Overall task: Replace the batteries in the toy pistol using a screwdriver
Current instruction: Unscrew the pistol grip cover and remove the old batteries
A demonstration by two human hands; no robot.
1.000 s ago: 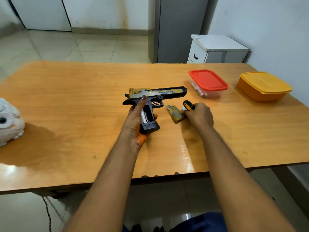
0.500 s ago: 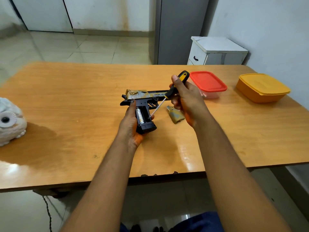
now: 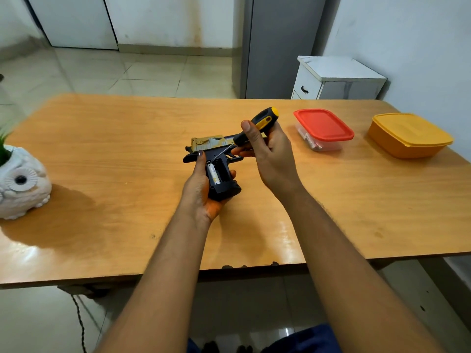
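Left hand [image 3: 200, 189] wraps the toy pistol [image 3: 216, 159] grip at table [image 3: 127, 149] centre, open battery compartment up, a battery [image 3: 213, 174] showing. Right hand [image 3: 270, 154], at two o'clock, grips a yellow-and-black screwdriver [image 3: 257, 124], tip angled down toward eight o'clock into the compartment.

Even, bright indoor light on a sharp wide-angle view

The wooden table [image 3: 102, 154] carries soft white glare along its near edge, strongest near its front left corner and again in front of the right forearm. A broad, soft-edged shadow spreads on the table to the right of the owl planter [image 3: 21, 182]. Wide-angle distortion bows the table's far edge and bends the walls beyond it. Things at the table's middle are crisp; the forearms nearest the camera look slightly soft.
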